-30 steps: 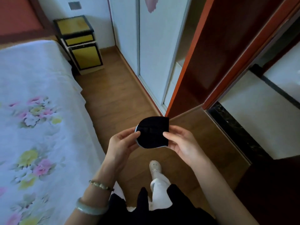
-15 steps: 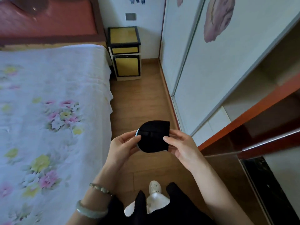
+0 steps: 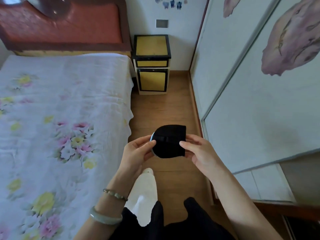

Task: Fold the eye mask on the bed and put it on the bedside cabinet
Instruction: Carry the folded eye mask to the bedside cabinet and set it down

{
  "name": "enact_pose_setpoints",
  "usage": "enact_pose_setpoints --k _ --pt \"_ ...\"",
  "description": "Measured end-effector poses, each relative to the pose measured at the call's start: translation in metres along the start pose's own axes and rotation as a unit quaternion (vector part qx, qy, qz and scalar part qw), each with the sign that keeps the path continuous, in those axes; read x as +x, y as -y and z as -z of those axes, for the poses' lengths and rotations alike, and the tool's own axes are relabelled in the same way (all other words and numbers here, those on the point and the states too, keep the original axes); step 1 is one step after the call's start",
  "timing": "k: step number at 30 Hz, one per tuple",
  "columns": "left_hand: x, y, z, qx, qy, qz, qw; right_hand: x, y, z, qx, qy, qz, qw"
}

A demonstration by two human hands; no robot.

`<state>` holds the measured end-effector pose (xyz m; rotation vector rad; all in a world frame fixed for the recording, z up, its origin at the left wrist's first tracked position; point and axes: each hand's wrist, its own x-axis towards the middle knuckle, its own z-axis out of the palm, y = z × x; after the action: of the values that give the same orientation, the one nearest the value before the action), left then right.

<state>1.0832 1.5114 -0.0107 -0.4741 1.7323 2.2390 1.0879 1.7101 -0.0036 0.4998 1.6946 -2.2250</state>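
Left edge of folded eye mask covered by left hand, right edge by right hand (underside unseen). Bed cropped at left and bottom. Wardrobe door cropped at right.

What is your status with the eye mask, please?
Left hand and right hand pinching folded eye mask over floor. Bedside cabinet ahead, top bare. Path clear.

I'm looking at a home bedroom: a bed with flowered sheet, padded headboard, bedside cabinet, sliding wardrobe, wooden floor.
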Motion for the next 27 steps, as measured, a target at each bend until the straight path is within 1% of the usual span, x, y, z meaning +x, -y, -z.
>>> enact_pose_setpoints --k 5,12,20,27 --pt "0.094 -0.055 0.011 0.017 0.004 0.002 1.000 0.089 0.043 -0.036 0.006 -0.021 0.001 1.000" --pt "0.197 -0.116 0.023 0.008 0.020 0.008 1.000 0.183 0.095 -0.071 0.012 -0.032 0.015 0.999" --pt "0.314 -0.154 0.022 0.011 0.016 0.003 1.000 0.305 0.141 -0.087 0.011 -0.020 -0.004 1.000" --pt "0.442 -0.204 -0.004 0.025 -0.003 0.000 1.000 0.435 0.203 -0.084 0.005 0.005 -0.003 1.000"
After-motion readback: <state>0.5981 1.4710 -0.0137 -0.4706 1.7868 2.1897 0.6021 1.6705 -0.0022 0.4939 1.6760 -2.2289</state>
